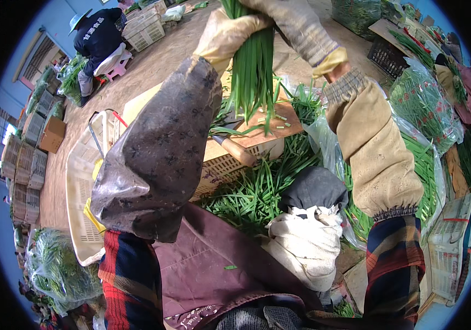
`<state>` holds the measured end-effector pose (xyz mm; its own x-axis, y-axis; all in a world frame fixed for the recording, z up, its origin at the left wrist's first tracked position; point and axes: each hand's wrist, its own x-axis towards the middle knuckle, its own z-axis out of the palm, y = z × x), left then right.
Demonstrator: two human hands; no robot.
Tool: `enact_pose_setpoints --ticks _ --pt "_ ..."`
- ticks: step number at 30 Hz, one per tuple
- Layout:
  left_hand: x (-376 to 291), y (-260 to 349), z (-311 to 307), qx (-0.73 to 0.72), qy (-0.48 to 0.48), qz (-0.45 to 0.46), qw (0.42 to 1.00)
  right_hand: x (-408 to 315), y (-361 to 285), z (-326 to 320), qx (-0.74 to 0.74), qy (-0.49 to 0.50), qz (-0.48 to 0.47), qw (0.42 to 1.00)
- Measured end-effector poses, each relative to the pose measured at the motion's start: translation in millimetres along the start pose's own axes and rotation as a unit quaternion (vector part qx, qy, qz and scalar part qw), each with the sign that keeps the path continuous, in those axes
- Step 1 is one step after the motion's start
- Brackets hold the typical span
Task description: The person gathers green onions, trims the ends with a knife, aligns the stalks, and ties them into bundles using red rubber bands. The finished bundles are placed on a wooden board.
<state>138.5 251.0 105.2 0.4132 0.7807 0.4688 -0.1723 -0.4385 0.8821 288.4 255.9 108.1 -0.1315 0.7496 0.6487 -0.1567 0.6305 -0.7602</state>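
Observation:
My left hand (pixel 226 35), in a pale, dirty glove, grips a bundle of long flat green leaves, likely garlic chives (pixel 256 78). The leaves hang down over a wooden board (pixel 287 117). Close above it, my right hand (pixel 276 10) in a worn knit glove closes around the upper stalks, its fingertips partly cut off by the picture's top edge. Short pale stalk pieces (pixel 279 117) lie scattered on the board. A knife with a wooden handle (pixel 235 152) rests at the board's near edge, its blade mostly covered by leaves. The board sits on an upturned plastic crate (pixel 219 175).
Loose green leaves (pixel 248 198) heap below the board. At left is a white plastic crate (pixel 83 218); at right, an open plastic bag of leaves (pixel 421 173). A bagged bundle (pixel 60 268) stands lower left. Another person (pixel 99 41) sits on a pink stool (pixel 118 70).

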Motion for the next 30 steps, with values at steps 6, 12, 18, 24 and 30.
enact_pose_setpoints --ticks 6,12,18,24,30 --pt "5.9 -33.2 -10.8 -0.106 -0.043 -0.024 0.993 -7.4 22.0 -12.8 -0.196 -0.024 0.087 0.976" --pt "30.4 -42.0 -6.6 -0.033 -0.006 0.06 0.998 9.9 1.4 -12.0 -0.339 -0.019 0.055 0.939" --pt "42.0 -38.2 -13.4 -0.028 0.034 0.118 0.992 18.6 -18.1 4.0 -0.338 -0.003 0.036 0.94" --pt "40.1 -26.7 -25.2 -0.305 -0.059 0.046 0.949 14.8 -22.7 14.5 -0.285 -0.05 -0.046 0.956" --pt "49.6 -29.6 -12.3 -0.193 0.067 0.074 0.976 27.2 -32.4 10.0 -0.416 -0.044 -0.051 0.907"
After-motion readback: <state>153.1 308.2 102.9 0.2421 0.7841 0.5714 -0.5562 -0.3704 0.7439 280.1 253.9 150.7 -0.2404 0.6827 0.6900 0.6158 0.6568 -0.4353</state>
